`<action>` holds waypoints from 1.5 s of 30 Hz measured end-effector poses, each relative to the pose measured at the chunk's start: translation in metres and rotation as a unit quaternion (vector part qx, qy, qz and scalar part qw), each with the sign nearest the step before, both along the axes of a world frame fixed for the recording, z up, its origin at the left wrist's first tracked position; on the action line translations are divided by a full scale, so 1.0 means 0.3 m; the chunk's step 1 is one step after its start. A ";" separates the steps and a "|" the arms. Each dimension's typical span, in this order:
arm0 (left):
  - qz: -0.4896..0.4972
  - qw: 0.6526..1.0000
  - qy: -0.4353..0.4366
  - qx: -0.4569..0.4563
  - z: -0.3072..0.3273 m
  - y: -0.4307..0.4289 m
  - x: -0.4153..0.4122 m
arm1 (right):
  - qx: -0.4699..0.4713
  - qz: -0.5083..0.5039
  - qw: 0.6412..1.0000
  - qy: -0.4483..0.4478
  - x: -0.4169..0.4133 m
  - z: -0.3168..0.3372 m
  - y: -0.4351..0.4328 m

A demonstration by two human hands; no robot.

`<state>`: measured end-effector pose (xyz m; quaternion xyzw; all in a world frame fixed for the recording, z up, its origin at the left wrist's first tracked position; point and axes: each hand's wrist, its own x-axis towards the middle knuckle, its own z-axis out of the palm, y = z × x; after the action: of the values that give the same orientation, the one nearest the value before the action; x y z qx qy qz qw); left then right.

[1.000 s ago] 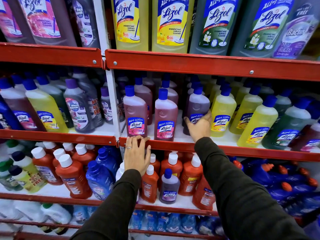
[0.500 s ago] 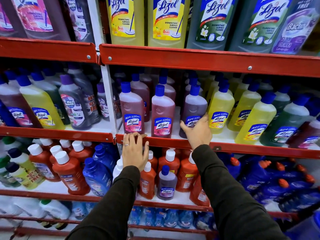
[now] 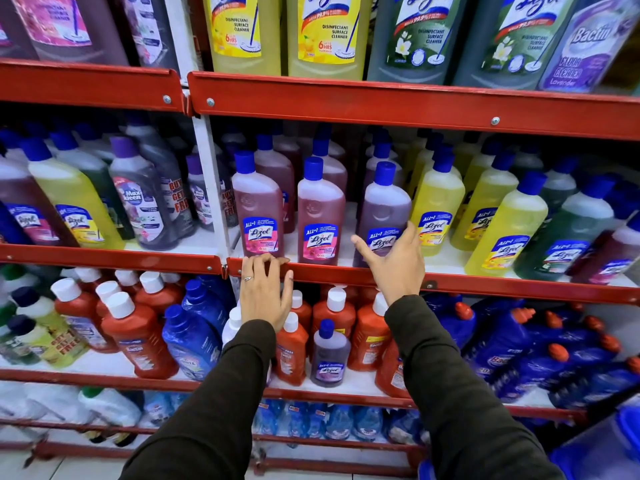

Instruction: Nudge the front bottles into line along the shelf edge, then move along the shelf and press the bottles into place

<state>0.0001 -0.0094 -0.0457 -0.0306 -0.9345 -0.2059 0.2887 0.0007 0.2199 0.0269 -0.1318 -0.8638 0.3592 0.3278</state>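
As the left hand (image 3: pixel 265 299) grips the shelf rail (image 3: pixel 325 271), the open right hand (image 3: pixel 398 261) touches the purple bottle (image 3: pixel 382 206).

I saw the purple Lizol bottle (image 3: pixel 382 206) standing upright and blue-capped at the shelf (image 3: pixel 485 284) front, between a pink bottle (image 3: pixel 320 216) and a yellow bottle (image 3: pixel 438 202).

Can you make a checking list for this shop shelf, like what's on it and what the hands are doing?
Surface: white shelf board behind a red shelf edge, packed with bottles.
Job's things: purple Lizol bottle, upright in the front row, between a pink bottle and a yellow bottle.
Clutter: orange bottles and blue bottles on the shelf below.
Hands: right hand spread open against the purple Lizol bottle; left hand has its fingers curled over the red shelf edge.
Cables: nothing seen.
Surroundings: big yellow bottles on the shelf above.
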 end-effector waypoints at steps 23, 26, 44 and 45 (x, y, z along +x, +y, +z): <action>0.017 1.000 -0.014 0.004 0.004 0.019 0.002 | -0.080 -0.065 0.992 -0.068 -0.147 0.029 0.288; 0.018 1.000 -0.013 0.006 0.002 0.019 0.001 | -0.068 -0.072 0.994 -0.055 -0.097 0.025 0.281; 0.014 0.999 0.027 0.033 -0.029 0.070 0.015 | -0.087 -0.009 0.996 -0.022 0.029 -0.025 0.302; 0.004 0.998 0.036 0.042 -0.038 0.092 0.026 | -0.106 0.002 0.994 -0.015 0.041 -0.027 0.304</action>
<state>0.0081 0.0183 -0.0571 -0.0220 -0.9143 -0.2427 0.3236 0.0130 0.3113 0.0186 -0.1696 -0.8262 0.4469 0.2983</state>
